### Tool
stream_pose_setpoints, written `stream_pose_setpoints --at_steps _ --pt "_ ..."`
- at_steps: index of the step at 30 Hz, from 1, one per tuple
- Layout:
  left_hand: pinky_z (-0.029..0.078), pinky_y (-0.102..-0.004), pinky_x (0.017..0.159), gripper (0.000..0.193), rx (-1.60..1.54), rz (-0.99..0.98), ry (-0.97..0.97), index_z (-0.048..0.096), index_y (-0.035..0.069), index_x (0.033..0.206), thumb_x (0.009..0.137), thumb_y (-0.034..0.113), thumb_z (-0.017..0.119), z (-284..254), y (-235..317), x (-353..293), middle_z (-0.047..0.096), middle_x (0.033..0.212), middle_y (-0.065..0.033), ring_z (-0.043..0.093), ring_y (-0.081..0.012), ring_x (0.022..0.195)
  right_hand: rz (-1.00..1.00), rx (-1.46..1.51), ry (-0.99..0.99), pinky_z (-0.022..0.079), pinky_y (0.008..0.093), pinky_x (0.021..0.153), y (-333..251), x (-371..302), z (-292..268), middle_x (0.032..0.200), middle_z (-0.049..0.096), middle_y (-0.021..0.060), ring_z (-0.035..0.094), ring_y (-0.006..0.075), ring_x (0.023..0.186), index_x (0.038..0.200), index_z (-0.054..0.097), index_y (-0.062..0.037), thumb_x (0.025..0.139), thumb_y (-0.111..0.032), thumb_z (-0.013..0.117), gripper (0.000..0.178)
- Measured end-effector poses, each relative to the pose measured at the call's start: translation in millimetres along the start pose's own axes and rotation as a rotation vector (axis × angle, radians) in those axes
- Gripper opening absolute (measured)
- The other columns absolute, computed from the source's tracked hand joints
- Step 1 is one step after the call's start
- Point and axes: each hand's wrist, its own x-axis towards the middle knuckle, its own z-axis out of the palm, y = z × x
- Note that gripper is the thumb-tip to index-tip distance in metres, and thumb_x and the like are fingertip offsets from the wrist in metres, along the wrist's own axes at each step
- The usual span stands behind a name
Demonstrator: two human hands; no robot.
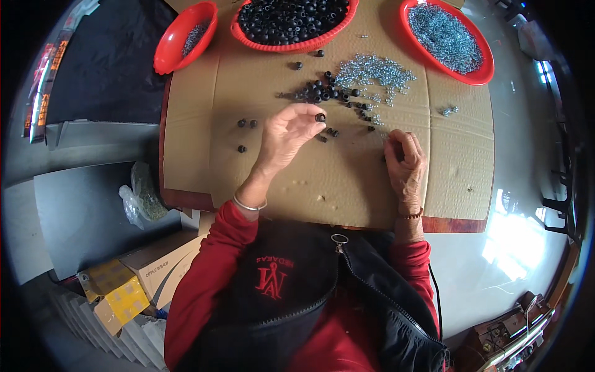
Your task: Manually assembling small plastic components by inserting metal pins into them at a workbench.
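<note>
Over the cardboard-covered table, my left hand (pixel 284 137) pinches a small round black bead (pixel 320 117) with a hole in it between thumb and fingertips. To the right, my right hand (pixel 406 155) is closed, fingers curled low over the cardboard; whatever it holds is hidden or too small to make out. Just beyond my hands lies a loose cluster of black beads (pixel 322 93). Touching that cluster on its right is a spread pile of small shiny metal pieces (pixel 375 73). A few more black beads (pixel 242 149) sit apart, left of my left hand.
Along the far side stand a red basket (pixel 291 44) heaped with black beads, a red bowl (pixel 487 69) of metal pieces at right and another red bowl (pixel 166 57) at left. A cardboard box (pixel 164 266) and a plastic bag (pixel 145 192) are at the lower left.
</note>
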Motion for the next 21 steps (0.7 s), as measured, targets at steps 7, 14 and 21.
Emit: stream_pose_setpoints --at_steps 7,14,21 --pt "0.048 -0.0222 0.060 0.023 -0.685 -0.286 -0.143 0.059 0.008 0.099 0.078 -0.002 0.061 6 -2 -33 0.062 0.092 -0.0081 0.060 -0.0149 0.078 0.145 0.288 -0.026 0.042 0.0211 0.061 -5 -3 -7 0.076 0.057 0.0021 0.052 0.0102 0.066 0.085 0.058 -0.0021 0.078 0.002 0.058 0.008" --pt "0.048 -0.0217 0.060 0.023 -0.725 -0.458 -0.057 0.059 0.005 0.103 0.080 0.002 0.059 9 -4 -46 0.063 0.091 -0.0070 0.062 -0.0160 0.081 0.419 0.960 -0.042 0.041 0.0205 0.062 -12 -8 -13 0.080 0.059 0.0029 0.052 0.0092 0.068 0.093 0.060 0.0018 0.080 0.000 0.059 0.013" --pt "0.049 -0.0222 0.061 0.020 -0.685 -0.435 -0.067 0.059 0.005 0.102 0.081 0.003 0.058 15 -2 -45 0.063 0.092 -0.0076 0.062 -0.0159 0.082 0.499 1.147 -0.110 0.042 0.0209 0.063 -21 -14 -3 0.082 0.058 0.0031 0.054 0.0098 0.070 0.089 0.059 0.0005 0.081 0.002 0.057 0.009"
